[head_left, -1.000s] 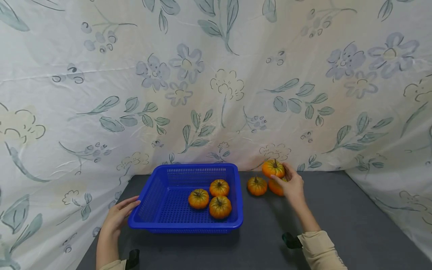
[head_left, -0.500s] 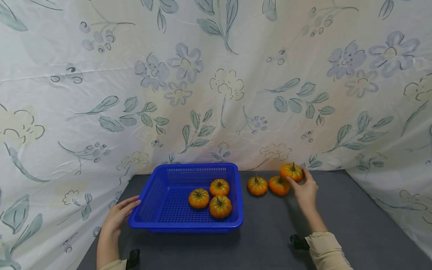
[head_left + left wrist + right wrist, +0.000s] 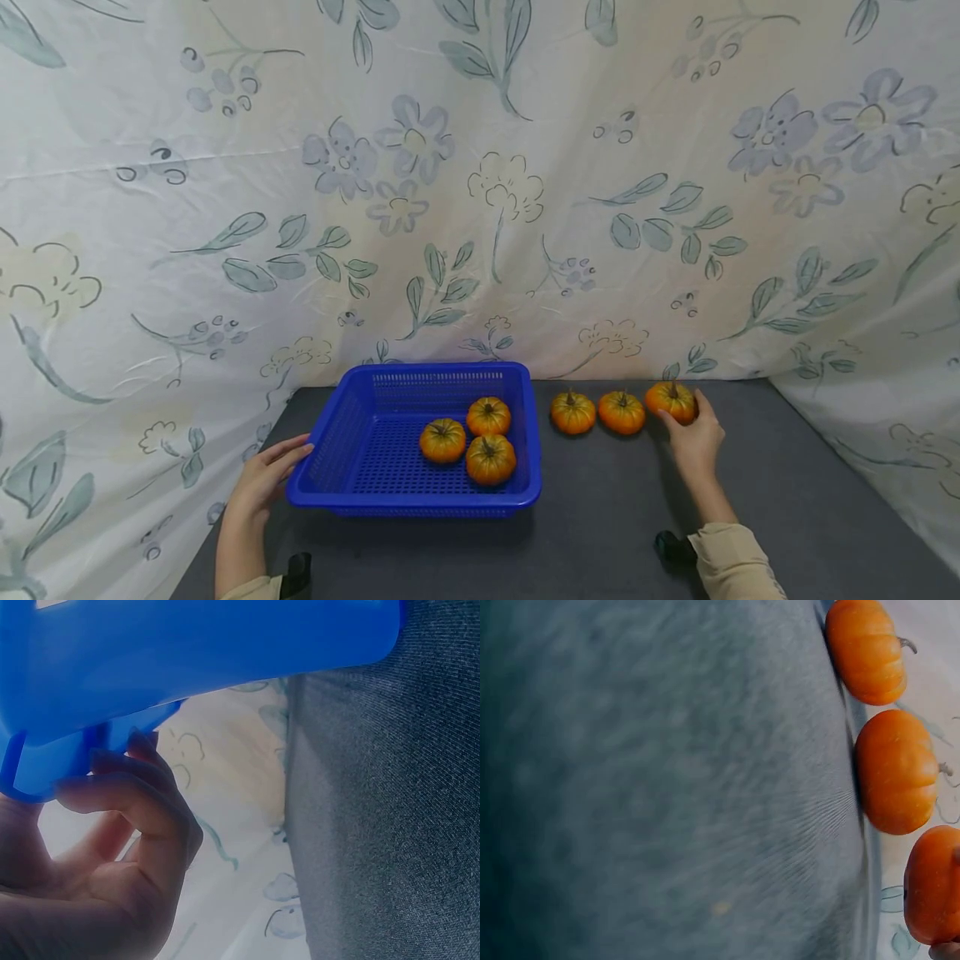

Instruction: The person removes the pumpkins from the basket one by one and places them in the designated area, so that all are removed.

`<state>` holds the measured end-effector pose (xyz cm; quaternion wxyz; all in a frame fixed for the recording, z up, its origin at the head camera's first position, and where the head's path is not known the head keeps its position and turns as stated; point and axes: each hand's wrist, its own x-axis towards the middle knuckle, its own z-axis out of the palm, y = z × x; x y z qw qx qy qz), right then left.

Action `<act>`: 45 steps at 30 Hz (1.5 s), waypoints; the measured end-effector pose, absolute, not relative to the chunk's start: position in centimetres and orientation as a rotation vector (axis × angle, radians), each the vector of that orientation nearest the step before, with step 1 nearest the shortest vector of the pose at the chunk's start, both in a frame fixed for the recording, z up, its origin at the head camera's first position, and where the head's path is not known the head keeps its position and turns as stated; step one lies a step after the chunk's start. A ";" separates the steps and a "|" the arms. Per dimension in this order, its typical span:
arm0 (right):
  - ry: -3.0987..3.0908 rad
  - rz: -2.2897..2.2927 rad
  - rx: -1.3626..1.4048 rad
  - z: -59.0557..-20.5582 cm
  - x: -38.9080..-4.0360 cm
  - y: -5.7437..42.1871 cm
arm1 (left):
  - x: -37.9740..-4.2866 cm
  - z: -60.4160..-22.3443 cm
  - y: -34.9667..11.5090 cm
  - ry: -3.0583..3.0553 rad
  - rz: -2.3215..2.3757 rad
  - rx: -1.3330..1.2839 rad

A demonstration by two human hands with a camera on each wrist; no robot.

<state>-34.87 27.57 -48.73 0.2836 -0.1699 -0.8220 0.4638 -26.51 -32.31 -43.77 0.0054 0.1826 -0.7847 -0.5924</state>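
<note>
My left hand (image 3: 262,477) grips the left rim of a blue plastic basket (image 3: 412,501). In the left wrist view its curled fingers (image 3: 124,796) reach under the basket's edge (image 3: 210,652). Inside the basket, toward its right side, sit three small orange pumpkins (image 3: 491,460). To the right of the basket, my right hand (image 3: 697,437) pinches another small pumpkin (image 3: 670,402) between thumb and fingers. The right wrist view shows this pumpkin (image 3: 931,889) slightly off the line of the others, with only a fingertip visible at the frame's lower edge.
Two more pumpkins, a left one (image 3: 572,413) and a middle one (image 3: 621,412), stand on the dark grey table (image 3: 585,533) between basket and right hand. A floral cloth (image 3: 480,208) hangs behind the table's far edge.
My right hand has carried its pumpkin rightward and down, from above the middle pumpkin to the right end of the row. The left hand and basket have stayed put.
</note>
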 end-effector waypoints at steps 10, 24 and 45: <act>-2.218 1.249 -0.497 -49.7 -34.8 28.0 | -26.3 -43.7 -32.3 -2.448 -1.870 0.551; -2.306 1.245 -0.500 -50.1 -34.8 28.2 | -26.4 -43.7 -32.4 -2.446 -1.874 0.557; -2.231 1.252 -0.400 -47.8 -34.4 26.0 | -26.4 -43.6 -32.2 -2.451 -1.849 0.579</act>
